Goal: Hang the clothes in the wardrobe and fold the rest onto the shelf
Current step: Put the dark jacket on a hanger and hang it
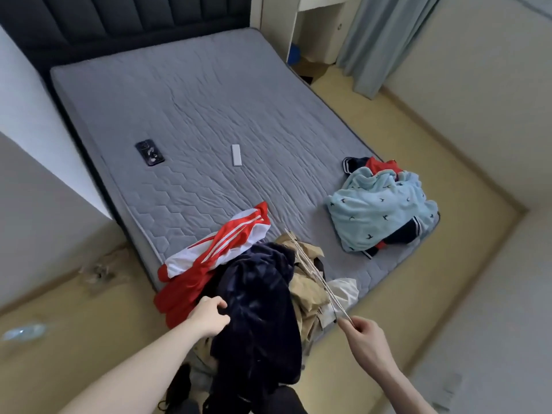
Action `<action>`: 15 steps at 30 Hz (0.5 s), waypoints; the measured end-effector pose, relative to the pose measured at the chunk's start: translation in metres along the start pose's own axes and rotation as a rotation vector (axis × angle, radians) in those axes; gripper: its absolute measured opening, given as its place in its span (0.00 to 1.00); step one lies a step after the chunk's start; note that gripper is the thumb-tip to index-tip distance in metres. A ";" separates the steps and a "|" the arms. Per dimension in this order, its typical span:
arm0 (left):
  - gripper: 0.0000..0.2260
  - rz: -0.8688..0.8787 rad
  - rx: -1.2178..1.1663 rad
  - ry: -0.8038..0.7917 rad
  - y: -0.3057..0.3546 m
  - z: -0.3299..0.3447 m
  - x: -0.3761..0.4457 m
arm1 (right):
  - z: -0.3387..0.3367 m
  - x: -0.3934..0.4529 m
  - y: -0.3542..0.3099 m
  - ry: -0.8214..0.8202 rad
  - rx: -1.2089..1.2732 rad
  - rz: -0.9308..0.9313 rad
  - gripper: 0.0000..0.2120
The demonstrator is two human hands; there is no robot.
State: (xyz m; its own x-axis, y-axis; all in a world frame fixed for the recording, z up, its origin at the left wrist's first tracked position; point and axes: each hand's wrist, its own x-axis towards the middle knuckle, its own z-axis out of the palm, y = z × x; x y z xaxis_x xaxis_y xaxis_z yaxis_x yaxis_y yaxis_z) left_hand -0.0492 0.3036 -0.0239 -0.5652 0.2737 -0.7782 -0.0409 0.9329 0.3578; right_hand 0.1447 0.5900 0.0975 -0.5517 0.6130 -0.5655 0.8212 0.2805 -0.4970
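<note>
Your left hand (209, 316) grips the dark navy garment (260, 300), fingers curled into its edge at 6 o'clock on the bed (194, 100). Your right hand (366, 339) pinches thin wire hangers (310, 270) that lie across the tan garment (307, 291). Lift the navy piece clear of the red-and-white jacket (215, 252) first, find the collar, then feed one hanger in. The blue pile (382, 210) waits at 3 o'clock.

Left hand (209, 316) grips navy garment (260, 309); right hand (363, 339) pinches hangers (310, 267).

A grey quilted mattress (209, 100) meets a dark headboard (119, 22) on yellowish floor (418, 162).
</note>
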 end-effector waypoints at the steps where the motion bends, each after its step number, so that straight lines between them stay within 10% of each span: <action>1: 0.19 -0.041 -0.019 -0.007 0.006 0.009 0.008 | -0.004 0.016 0.003 -0.016 0.001 0.000 0.24; 15: 0.25 -0.443 -0.403 0.036 0.049 0.100 0.105 | -0.002 0.160 0.043 -0.267 -0.010 -0.031 0.25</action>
State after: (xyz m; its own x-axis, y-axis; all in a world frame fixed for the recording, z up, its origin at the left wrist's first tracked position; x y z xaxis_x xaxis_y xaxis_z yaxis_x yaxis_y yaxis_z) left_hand -0.0278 0.4011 -0.1395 -0.4504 -0.1356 -0.8824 -0.5839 0.7924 0.1763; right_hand 0.0922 0.7016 -0.0128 -0.5943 0.3876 -0.7047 0.8041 0.3038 -0.5111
